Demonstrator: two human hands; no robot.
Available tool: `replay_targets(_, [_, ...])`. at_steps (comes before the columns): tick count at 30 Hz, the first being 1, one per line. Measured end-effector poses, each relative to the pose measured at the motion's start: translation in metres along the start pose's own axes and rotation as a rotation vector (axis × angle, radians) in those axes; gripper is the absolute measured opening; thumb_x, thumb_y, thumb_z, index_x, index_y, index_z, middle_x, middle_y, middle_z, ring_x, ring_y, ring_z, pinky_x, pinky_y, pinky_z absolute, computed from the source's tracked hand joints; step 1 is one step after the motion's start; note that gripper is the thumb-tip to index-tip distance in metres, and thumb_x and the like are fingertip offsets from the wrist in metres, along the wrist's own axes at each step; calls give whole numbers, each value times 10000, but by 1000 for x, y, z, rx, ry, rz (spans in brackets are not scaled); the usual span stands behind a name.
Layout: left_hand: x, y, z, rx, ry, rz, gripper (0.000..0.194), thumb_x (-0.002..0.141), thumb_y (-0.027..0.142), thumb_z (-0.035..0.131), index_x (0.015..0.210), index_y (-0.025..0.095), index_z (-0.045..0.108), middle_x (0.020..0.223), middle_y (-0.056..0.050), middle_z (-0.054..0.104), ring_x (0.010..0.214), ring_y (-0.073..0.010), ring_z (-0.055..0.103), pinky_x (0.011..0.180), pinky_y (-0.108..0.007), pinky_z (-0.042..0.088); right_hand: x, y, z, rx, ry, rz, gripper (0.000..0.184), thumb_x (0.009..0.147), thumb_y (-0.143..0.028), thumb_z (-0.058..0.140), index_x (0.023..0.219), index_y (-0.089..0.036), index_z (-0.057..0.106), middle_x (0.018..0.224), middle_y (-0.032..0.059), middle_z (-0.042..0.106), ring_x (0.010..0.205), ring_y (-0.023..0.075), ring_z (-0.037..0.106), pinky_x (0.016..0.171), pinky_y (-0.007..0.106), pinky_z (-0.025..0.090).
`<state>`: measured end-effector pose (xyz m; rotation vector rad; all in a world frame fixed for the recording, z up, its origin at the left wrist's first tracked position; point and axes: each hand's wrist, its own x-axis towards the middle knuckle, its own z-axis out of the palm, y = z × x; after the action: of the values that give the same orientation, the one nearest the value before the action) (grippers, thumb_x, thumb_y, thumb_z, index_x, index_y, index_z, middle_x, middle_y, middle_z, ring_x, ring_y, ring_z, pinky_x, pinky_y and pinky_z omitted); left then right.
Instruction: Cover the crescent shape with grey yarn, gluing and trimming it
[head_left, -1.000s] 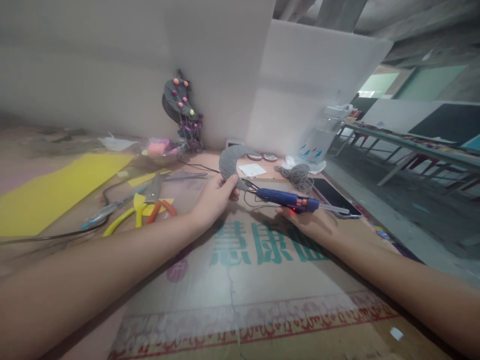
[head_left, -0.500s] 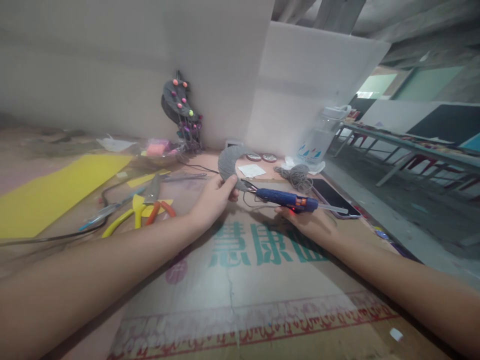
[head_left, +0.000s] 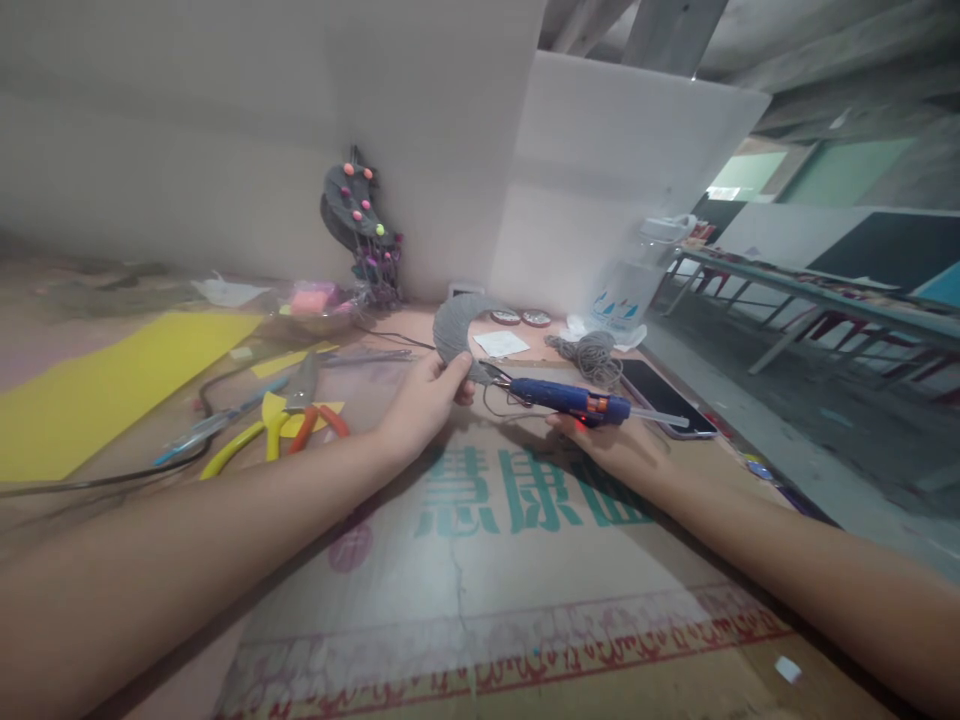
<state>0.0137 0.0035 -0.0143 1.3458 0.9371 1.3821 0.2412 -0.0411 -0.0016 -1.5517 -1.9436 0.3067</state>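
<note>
My left hand (head_left: 424, 405) is closed on a grey yarn-wrapped crescent shape (head_left: 455, 325), pinching its lower end above the cardboard sheet (head_left: 495, 560). My right hand (head_left: 611, 445) grips a blue hot glue gun (head_left: 574, 400) whose metal nozzle points left and touches the crescent's lower tip. A glue stick pokes out of the gun's back end toward a black phone (head_left: 664, 393). A small red light glows on the gun's underside.
Yellow-handled pliers (head_left: 247, 435), orange-handled cutters (head_left: 311, 400) and a yellow foam sheet (head_left: 97, 385) lie at the left. A grey yarn ball (head_left: 592, 355), a clear water bottle (head_left: 637, 275) and a beaded grey crescent ornament (head_left: 360, 225) stand toward the back wall. The table edge runs along the right.
Both hands with the crescent and glue gun have stayed together; the view has shifted slightly, so they sit a little higher and further left in the picture.
</note>
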Motion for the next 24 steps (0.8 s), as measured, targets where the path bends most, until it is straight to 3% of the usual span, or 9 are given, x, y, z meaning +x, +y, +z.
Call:
replay_targets(5, [-1,2,0,14,5,-9,288,809,422,620,684,177,536,579,26,554,550,-111,516,580,-239,430,1,0,0,46,-2,-40,294,798,-484,588,816,-207,685,782,71,723,780,294,691,695,410,569])
replay_targets(10, [-1,1,1,8,-6,4,261,825,384,600,679,177,539,574,29,549,540,-106,512,577,-236,430,1,-1,0,30,-28,4,305,793,-486,590,740,-196,668,737,81,715,713,290,688,646,402,566])
replay_targets(19, [-1,1,1,-36,20,-9,267,818,395,625,674,187,538,573,25,552,534,-109,516,574,-240,432,2,-5,-3,-38,68,31,304,801,-504,606,866,-214,673,825,83,736,827,323,702,763,465,576])
replay_targets(24, [0,2,1,-61,32,-19,258,812,384,639,680,188,534,576,31,549,532,-107,518,575,-240,435,1,-7,-5,-10,28,-10,228,794,-445,605,824,-228,670,794,68,728,820,307,705,765,423,580])
